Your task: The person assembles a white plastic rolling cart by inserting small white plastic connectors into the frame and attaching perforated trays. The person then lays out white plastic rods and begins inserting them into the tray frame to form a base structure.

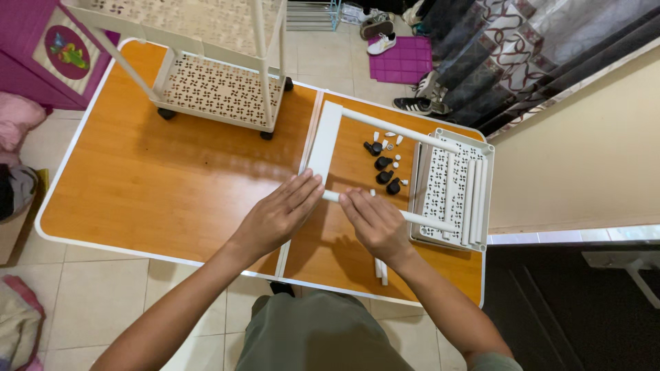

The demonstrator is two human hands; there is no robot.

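My left hand (278, 214) rests on the near end of a flat white bar (324, 141) where a white tube (421, 219) joins it. My right hand (375, 223) is laid over that near tube, fingers curled on it. A second white tube (399, 130) runs from the bar's far end, so the parts form an open frame on the orange table (172, 185). Inside the frame lie several black caster wheels (383, 172) and small white plugs. Both tubes reach to a white perforated tray (450, 189) at the right, which holds more white tubes.
An assembled white cart (216, 89) on black casters stands at the table's far left. Short white pieces (381, 269) lie near the front edge by my right wrist. A purple cabinet (41, 48) is at the far left, shoes and a purple mat (401, 58) beyond the table.
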